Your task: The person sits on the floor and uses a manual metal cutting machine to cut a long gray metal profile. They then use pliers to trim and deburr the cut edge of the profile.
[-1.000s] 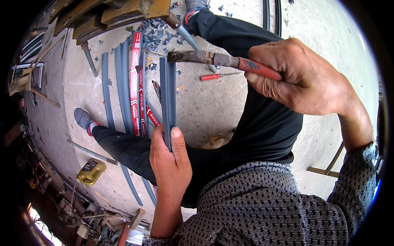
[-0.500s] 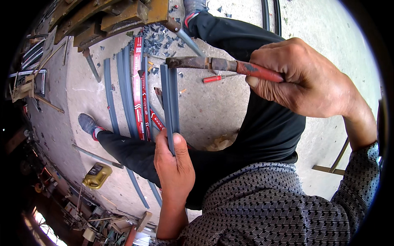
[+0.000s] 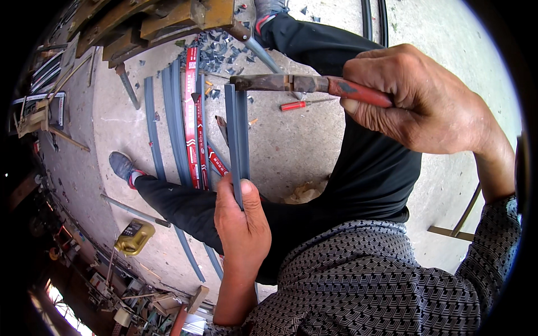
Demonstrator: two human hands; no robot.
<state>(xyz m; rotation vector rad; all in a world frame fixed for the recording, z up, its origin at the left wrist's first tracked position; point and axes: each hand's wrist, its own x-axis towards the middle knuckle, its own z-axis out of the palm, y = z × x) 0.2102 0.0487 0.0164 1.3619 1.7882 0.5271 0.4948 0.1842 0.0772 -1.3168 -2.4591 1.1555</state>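
Note:
My left hand [image 3: 243, 229] is closed around the lower part of a grey channel-shaped strip [image 3: 237, 140], thumb along its face. The strip points up and away from me. My right hand [image 3: 414, 101] grips the red handle of rusty pliers [image 3: 305, 84], seen edge-on. Their jaws meet the far end of the strip; whether they bite on it cannot be made out. On the floor just beyond the pliers lies a red-handled screwdriver [image 3: 294, 106], touched by neither hand.
More grey strips [image 3: 176, 123] and a red printed strip [image 3: 191, 117] lie on the concrete to the left. Dark offcuts [image 3: 221, 51] litter the floor near a heavy brown frame [image 3: 168, 25]. A golden jug [image 3: 134, 237] stands lower left. My legs stretch out on both sides.
Both hands, the strip and the pliers have shifted slightly right in the picture. The pliers stay against the strip's far end, and both grips are unchanged.

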